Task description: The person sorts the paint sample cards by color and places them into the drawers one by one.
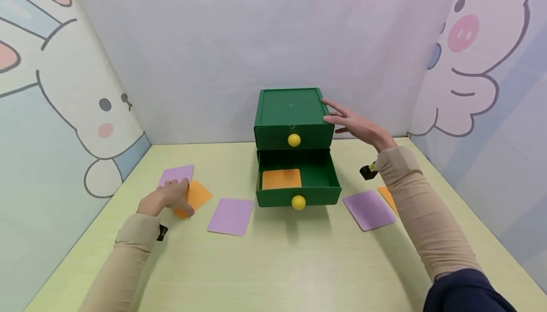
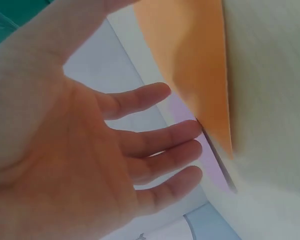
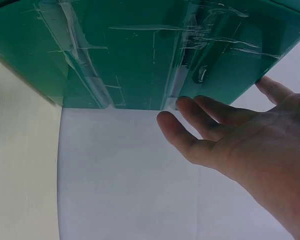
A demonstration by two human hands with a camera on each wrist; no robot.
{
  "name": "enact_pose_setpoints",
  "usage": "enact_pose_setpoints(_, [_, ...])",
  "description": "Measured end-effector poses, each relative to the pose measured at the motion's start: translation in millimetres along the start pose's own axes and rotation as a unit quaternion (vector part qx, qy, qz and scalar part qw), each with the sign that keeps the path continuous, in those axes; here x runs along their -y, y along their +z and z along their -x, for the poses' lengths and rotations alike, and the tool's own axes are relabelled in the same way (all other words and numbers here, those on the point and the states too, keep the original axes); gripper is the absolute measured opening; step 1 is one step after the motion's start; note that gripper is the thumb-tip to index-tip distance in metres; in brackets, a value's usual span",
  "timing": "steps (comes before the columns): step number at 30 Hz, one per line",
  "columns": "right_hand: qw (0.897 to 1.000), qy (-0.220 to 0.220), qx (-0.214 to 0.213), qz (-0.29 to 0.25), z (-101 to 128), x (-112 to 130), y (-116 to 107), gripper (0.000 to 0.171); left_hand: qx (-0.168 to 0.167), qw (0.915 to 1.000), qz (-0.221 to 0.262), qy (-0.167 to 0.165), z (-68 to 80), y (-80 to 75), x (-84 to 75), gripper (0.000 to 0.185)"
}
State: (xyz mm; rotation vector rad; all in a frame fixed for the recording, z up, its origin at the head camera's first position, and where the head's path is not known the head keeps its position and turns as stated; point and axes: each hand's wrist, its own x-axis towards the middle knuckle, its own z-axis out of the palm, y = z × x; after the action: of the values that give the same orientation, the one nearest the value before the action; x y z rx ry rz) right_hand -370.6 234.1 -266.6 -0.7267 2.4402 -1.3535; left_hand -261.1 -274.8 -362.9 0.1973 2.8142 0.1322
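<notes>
My left hand (image 1: 171, 194) is over an orange card (image 1: 199, 195) on the left of the table, thumb at its near side. In the left wrist view its fingers extend loosely to the edge of that orange card (image 2: 202, 60). A purple card (image 1: 179, 173) lies just behind, partly covered by the hand. With fingers extended, my right hand (image 1: 359, 126) rests against the top right edge of a green two-drawer box (image 1: 292, 108). The box's lower drawer (image 1: 273, 197) is pulled out and holds an orange card (image 1: 281, 179); the upper drawer is closed.
One purple card (image 1: 231, 217) lies left of the drawer, another purple card (image 1: 369, 210) to its right. Beside the latter, an orange card (image 1: 386, 197) is partly hidden by my right sleeve. Yellow knobs (image 1: 298, 202) stick out from the drawers. A pale curtain (image 1: 205, 65) stands behind.
</notes>
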Motion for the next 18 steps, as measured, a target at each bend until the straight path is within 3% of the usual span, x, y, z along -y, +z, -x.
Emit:
enact_pose_setpoints(7, [1.0,0.002,0.0,0.001,1.7,0.8,1.6,0.07,0.009,0.9999,0.007,-0.003,-1.9,-0.5,3.4,0.071])
enact_pose_setpoints(18, [1.0,0.002,0.001,-0.012,3.1,2.4,1.8,0.07,-0.006,0.9999,-0.01,-0.004,-7.5,0.0,1.8,0.062])
